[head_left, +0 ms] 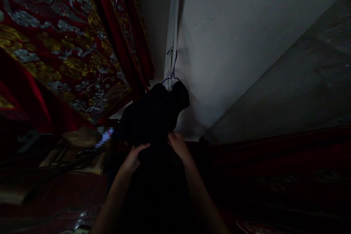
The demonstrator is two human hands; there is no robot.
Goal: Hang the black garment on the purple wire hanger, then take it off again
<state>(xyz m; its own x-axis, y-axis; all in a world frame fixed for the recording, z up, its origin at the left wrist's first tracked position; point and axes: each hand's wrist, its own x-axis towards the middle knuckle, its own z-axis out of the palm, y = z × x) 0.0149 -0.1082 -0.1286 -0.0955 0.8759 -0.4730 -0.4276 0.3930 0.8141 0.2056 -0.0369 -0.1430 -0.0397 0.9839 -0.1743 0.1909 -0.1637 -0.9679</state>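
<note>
In a dim room, the right hand (pixel 177 143) curls closed around the edge of a black garment (pixel 152 108). The left hand (pixel 134 158) lays its thumb across the cloth, its hidden fingers leaving its grip unclear. The garment hangs on a purple hanger (pixel 173 76) beside a pale wall (pixel 233 40); embroidered red fabric (pixel 74 55) drapes left.

Black garment (pixel 153 117), lower end indistinct

Left hand (pixel 132 157): pointing thumb (pixel 144 146) inward
Right hand (pixel 177 144): curled, slightly farther forward (partly lost in shadow)
Forearms (pixel 114 192): bare, outstretched, slanting toward each other
</note>
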